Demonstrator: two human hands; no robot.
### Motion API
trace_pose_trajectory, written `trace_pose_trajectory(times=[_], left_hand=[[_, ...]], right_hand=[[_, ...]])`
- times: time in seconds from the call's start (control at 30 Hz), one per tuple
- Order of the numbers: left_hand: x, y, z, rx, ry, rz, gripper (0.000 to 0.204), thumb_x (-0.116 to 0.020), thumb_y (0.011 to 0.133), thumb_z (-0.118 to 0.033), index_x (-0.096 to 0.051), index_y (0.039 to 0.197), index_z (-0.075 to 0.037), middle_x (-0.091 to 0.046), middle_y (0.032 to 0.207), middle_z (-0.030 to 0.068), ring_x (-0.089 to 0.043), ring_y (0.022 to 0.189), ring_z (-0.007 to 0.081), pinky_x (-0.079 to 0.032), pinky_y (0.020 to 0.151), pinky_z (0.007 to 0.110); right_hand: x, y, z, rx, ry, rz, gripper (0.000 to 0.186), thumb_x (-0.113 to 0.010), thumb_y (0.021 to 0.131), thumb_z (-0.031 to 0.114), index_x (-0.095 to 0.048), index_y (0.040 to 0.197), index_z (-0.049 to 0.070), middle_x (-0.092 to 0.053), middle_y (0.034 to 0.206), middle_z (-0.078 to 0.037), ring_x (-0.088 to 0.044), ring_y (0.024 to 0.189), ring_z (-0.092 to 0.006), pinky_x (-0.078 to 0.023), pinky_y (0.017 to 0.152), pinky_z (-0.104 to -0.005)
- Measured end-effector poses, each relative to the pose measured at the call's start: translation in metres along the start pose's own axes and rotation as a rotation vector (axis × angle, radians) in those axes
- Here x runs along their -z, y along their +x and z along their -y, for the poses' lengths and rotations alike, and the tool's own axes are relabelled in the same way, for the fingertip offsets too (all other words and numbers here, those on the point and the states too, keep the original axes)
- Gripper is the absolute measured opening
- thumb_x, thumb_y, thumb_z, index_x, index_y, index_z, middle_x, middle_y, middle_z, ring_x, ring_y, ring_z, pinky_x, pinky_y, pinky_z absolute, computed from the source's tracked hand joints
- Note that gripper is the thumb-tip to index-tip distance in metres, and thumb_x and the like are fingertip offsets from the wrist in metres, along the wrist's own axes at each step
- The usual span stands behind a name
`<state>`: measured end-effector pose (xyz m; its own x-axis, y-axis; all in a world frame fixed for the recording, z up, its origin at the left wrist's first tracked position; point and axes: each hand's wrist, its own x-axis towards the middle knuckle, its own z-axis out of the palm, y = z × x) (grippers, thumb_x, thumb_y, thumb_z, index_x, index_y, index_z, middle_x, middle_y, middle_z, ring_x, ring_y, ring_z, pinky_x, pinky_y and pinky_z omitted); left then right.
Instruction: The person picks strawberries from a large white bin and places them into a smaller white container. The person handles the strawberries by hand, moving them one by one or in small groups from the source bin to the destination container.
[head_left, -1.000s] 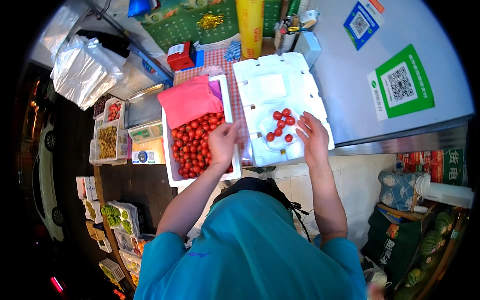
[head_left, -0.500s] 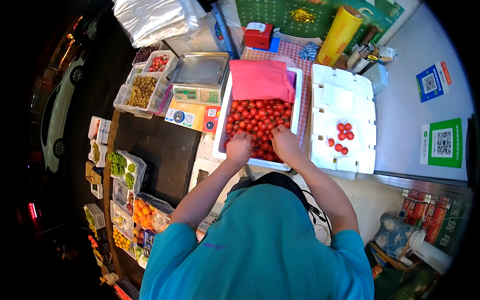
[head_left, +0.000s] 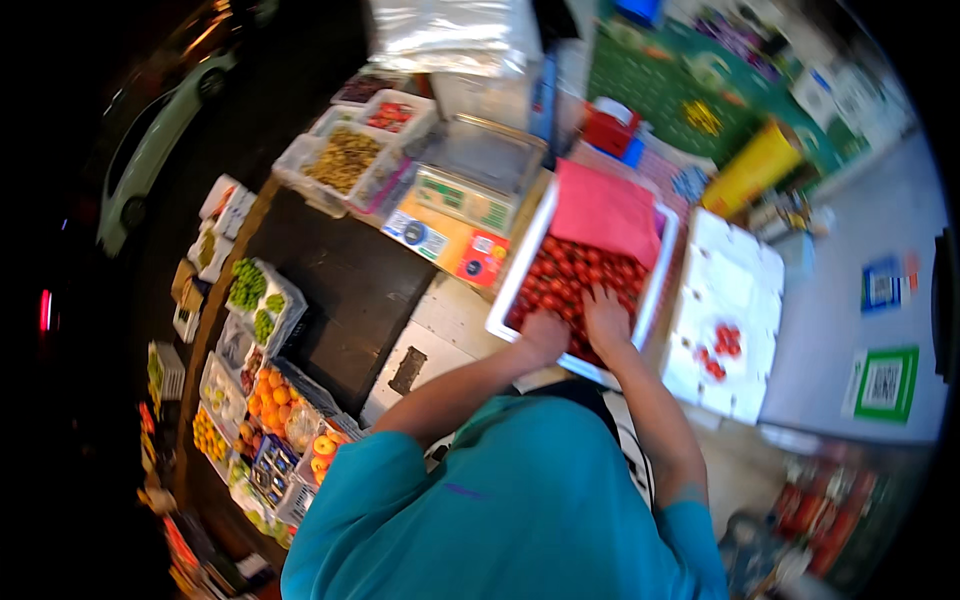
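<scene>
Both my hands are at the near end of a white foam box (head_left: 507, 303) full of red cherry tomatoes (head_left: 572, 277). The fingertips of my left hand (head_left: 544, 336) are hidden, so I cannot see whether they grip a tomato. My right hand (head_left: 607, 316) lies on the tomatoes with its fingers stretched out and slightly apart. A pink sheet (head_left: 607, 212) covers the far part of the box. To the right, a few cherry tomatoes (head_left: 728, 341) lie in a small group on a white foam lid (head_left: 735, 270). The picture is blurred by motion.
A weighing scale (head_left: 465, 198) stands left of the box, near tubs of small fruit (head_left: 345, 160). Beyond the foam lid is a yellow film roll (head_left: 755, 168). Crates of oranges (head_left: 270, 400) and green grapes (head_left: 247, 285) line the left side. A grey wall (head_left: 850, 330) rises at right.
My view has turned, so the box appears farther right and tilted. My right hand has its fingers stretched over the tomatoes, closer to my left hand than before.
</scene>
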<state>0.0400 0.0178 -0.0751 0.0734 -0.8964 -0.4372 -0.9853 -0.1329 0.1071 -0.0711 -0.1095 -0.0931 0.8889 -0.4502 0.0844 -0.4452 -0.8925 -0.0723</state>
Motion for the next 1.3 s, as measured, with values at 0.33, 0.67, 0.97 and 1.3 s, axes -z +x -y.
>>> trace_pose_trajectory(times=[0.33, 0.67, 0.97, 1.3], left_hand=[[0.007, -0.008, 0.033, -0.067, -0.345, 0.004, 0.031, -0.065, 0.092, -0.032, -0.078, 0.108, -0.009, -0.073, 0.117, 0.0132, -0.068, 0.111, 0.0292, -0.057, 0.088, 0.044], [-0.018, -0.01, 0.063, -0.213, -0.914, -0.401, 0.03, -0.065, 0.085, -0.013, -0.066, 0.113, -0.002, -0.07, 0.1, 0.0224, -0.069, 0.095, 0.04, -0.055, 0.083, 0.05], [0.0, -0.038, 0.055, -0.109, -1.022, -0.571, 0.042, -0.068, 0.089, -0.011, -0.061, 0.13, -0.004, -0.069, 0.116, 0.0212, -0.068, 0.102, 0.0384, -0.055, 0.088, 0.046], [-0.033, -0.005, 0.04, 0.101, -1.623, -0.552, 0.024, -0.064, 0.092, -0.01, -0.068, 0.115, -0.005, -0.067, 0.088, 0.0078, -0.065, 0.074, 0.0138, -0.056, 0.066, 0.031]], right_hand=[[-0.001, 0.03, -0.01, -0.184, 0.267, -0.099, 0.028, -0.072, 0.082, 0.015, -0.068, 0.106, 0.001, -0.07, 0.096, -0.021, -0.069, 0.09, -0.0384, -0.056, 0.081, -0.047], [0.043, -0.015, 0.048, -0.896, 1.433, 0.381, 0.032, -0.056, 0.104, 0.036, -0.062, 0.088, 0.01, -0.056, 0.067, -0.002, -0.051, 0.052, -0.0143, -0.036, 0.041, -0.0276], [0.028, -0.001, 0.082, -1.015, 1.874, 0.011, 0.02, -0.061, 0.103, 0.025, -0.067, 0.092, 0.009, -0.058, 0.075, 0.001, -0.051, 0.066, -0.0117, -0.042, 0.057, -0.0293], [-0.008, -0.019, 0.013, -0.518, 0.851, -0.454, 0.036, -0.065, 0.095, 0.011, -0.066, 0.129, 0.003, -0.073, 0.087, -0.013, -0.068, 0.068, -0.0228, -0.056, 0.068, -0.0375]])
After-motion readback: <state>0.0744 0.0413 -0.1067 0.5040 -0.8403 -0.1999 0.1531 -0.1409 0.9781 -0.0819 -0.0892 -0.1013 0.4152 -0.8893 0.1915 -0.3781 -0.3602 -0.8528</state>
